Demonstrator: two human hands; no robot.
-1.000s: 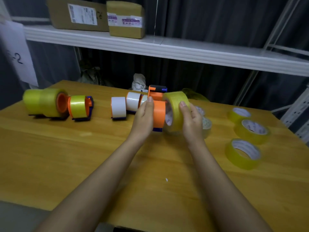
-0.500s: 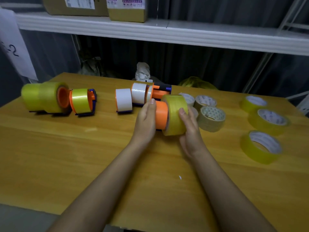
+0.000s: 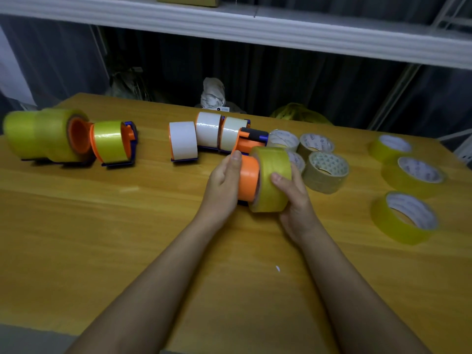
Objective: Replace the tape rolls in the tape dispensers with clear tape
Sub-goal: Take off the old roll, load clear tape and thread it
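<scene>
The clear tape roll (image 3: 272, 178) sits between both hands, only partly pushed onto the orange hub (image 3: 249, 181) of the tape dispenser (image 3: 251, 141). The roll stands on edge; its axis, like the hub's, runs sideways from left hand to right hand, open face toward the right palm. The right hand (image 3: 293, 198) curls its fingers around the roll's outer face. The left hand (image 3: 223, 185) presses nearly straight fingers against the hub's far side, bracing it. If the roll tilts off that axis it could jam on the hub; uneven pushing could slide the dispenser into the 3 white-taped dispensers (image 3: 204, 137) just beyond the left hand.
</scene>
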